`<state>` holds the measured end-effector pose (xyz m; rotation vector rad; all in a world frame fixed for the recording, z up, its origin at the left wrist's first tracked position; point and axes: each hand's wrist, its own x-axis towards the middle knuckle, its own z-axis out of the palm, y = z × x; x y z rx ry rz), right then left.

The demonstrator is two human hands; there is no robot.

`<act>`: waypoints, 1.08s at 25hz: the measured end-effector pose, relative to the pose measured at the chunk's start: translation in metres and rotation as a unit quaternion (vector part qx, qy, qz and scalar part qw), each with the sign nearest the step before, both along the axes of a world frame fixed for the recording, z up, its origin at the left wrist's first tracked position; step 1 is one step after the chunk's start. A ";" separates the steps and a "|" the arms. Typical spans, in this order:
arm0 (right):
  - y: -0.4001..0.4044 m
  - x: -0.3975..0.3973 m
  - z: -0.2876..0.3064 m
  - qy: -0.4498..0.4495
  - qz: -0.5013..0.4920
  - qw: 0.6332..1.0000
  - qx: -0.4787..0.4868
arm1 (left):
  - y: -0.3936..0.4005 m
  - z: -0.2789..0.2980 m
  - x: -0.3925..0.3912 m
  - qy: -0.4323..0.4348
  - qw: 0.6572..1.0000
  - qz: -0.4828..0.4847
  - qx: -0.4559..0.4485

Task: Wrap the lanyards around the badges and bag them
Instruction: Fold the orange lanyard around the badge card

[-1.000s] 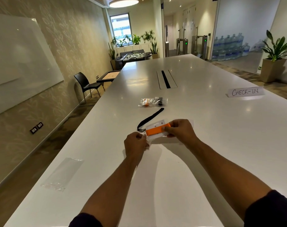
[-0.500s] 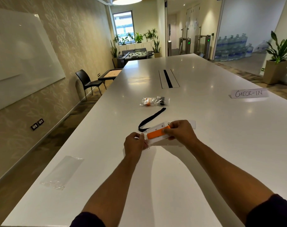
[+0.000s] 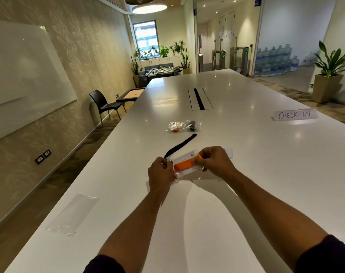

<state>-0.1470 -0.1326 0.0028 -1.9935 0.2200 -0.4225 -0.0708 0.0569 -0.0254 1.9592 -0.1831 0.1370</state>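
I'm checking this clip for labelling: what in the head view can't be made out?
- Badge: print too small; ends covered by left hand and right hand.
- Lanyard: clip end hidden behind the badge.
- Filled bags: contents blurred by crinkled plastic.

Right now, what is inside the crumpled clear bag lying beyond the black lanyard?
The clear bag shows something orange at its left end and something black at its right. Creased, glinting plastic hides whether these are badges and lanyards.
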 end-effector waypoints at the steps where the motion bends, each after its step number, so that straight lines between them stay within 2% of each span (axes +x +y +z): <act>1: -0.003 -0.002 0.001 -0.002 0.010 1.000 -0.003 | -0.001 0.002 0.000 0.001 1.000 0.005 -0.007; 5: -0.012 -0.007 0.003 0.002 0.020 0.999 -0.025 | -0.001 0.005 0.000 0.005 1.000 -0.003 -0.022; 11: -0.014 -0.009 -0.001 0.009 0.000 1.000 -0.009 | -0.001 0.009 0.005 -0.027 0.991 -0.076 0.103; 15: -0.014 -0.010 -0.001 0.024 0.008 1.000 0.001 | -0.005 0.008 0.002 -0.085 0.985 -0.083 0.123; 18: -0.015 -0.010 0.002 0.025 0.017 1.000 0.002 | -0.003 0.007 0.005 -0.090 0.986 -0.066 0.126; 21: -0.015 -0.010 0.004 0.027 0.008 1.000 -0.001 | -0.003 0.008 0.008 -0.124 0.975 -0.058 0.173; 27: -0.005 -0.010 0.005 -0.019 -0.044 0.999 0.007 | -0.009 0.016 0.004 -0.148 0.969 -0.075 0.185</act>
